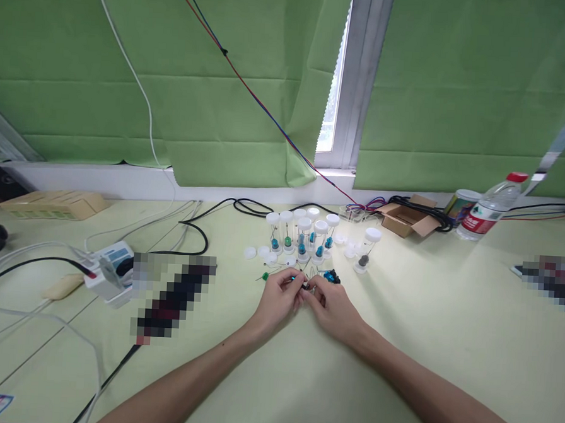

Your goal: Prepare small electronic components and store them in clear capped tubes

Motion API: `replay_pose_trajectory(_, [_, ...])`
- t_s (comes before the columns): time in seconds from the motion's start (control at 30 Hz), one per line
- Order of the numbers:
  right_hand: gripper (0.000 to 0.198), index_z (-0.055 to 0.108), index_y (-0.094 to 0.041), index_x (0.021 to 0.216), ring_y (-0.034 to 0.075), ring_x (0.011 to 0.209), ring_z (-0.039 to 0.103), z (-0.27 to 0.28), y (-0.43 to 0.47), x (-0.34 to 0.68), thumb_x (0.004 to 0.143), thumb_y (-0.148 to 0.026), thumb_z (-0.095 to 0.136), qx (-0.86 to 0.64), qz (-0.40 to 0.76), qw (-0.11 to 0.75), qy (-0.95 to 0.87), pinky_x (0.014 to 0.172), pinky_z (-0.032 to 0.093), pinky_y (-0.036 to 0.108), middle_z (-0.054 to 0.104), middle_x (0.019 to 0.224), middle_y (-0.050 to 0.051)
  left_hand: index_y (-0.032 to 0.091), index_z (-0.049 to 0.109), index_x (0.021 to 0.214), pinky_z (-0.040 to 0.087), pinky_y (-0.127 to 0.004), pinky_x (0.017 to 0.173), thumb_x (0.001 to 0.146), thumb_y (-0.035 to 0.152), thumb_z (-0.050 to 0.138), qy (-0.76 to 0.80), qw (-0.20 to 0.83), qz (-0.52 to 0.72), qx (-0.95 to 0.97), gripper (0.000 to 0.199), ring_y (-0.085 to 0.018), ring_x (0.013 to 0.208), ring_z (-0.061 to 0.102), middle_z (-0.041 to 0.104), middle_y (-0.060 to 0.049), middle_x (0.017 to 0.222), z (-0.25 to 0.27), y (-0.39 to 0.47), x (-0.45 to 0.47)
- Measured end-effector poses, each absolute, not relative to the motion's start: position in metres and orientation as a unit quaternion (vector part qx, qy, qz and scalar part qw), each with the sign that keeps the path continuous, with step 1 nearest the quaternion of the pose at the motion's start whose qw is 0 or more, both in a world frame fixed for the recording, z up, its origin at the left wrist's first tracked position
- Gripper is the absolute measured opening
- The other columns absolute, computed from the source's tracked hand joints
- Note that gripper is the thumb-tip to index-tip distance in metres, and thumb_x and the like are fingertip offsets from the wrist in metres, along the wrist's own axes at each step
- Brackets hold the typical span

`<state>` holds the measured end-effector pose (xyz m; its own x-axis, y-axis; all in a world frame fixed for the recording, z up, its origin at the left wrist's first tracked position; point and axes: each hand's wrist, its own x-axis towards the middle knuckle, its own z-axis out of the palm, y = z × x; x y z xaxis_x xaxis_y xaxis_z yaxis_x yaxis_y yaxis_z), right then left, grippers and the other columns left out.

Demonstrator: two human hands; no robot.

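Observation:
My left hand (282, 295) and my right hand (332, 305) meet over the table, fingertips pinched together on a small dark piece (305, 287). The fingers cover most of it, so its kind is hard to make out. Just beyond them stand several clear capped tubes (303, 241), with blue or green pieces on thin wires inside. One tube (367, 250) with a dark grey piece is apart on the right. A small green piece (265, 276) lies left of my left hand. Behind my right hand is a cluster of blue and black pieces (331, 276). Thin wire pins are scattered nearby.
Loose white caps (250, 253) lie around the tubes. To the left are a power strip (111, 272), cables and a long box (53, 204). An open carton (408, 218), a can (463, 205) and a water bottle (490, 208) stand at the back right, before green blinds (240, 108).

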<state>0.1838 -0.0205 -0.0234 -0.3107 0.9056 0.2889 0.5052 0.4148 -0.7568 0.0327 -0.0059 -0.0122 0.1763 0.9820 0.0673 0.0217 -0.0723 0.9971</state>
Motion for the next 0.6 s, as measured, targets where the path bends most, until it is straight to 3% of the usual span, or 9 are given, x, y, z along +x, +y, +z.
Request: replay_pose_trajectory(0.6, [0.019,0.052,-0.021,0.075,0.014,0.054,0.049,-0.0217,-0.0212,0.1842,0.093,-0.024,0.047,-0.46,0.262,0.353,-0.772,0.054,0.033,0.025,0.055,0.06,-0.002,0.016,0.061,0.073,0.035,-0.021,0.042,0.082,0.039,0.062,0.443,0.517,0.463,0.567,0.025,-0.009,0.042,0.046,0.056,0.001,0.056,-0.0135,-0.0061,0.033])
